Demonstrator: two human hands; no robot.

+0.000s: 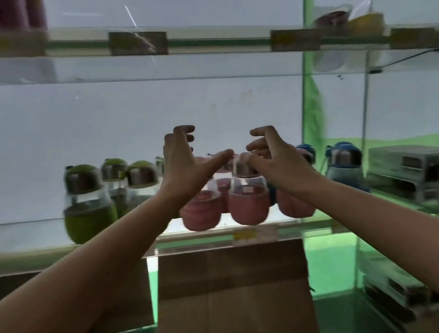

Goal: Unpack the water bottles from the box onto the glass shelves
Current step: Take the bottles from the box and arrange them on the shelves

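While both bare arms reach up to the glass shelf [59,249], the left hand [183,164] hangs loose above the bottles, fingers relaxed and lightly curled, thumb stretched toward the right, gripping nothing. The right hand [271,152] is at the metal-collared cap of a round clear-glass water bottle with a pink sleeve [248,204]; whether it pinches the cap or only touches it, I cannot tell. That bottle stands at the shelf's front edge between two more pink ones, with green-sleeved bottles [88,204] to the left and blue-capped bottles [343,161] to the right. Below stands the brown cardboard box [233,295].
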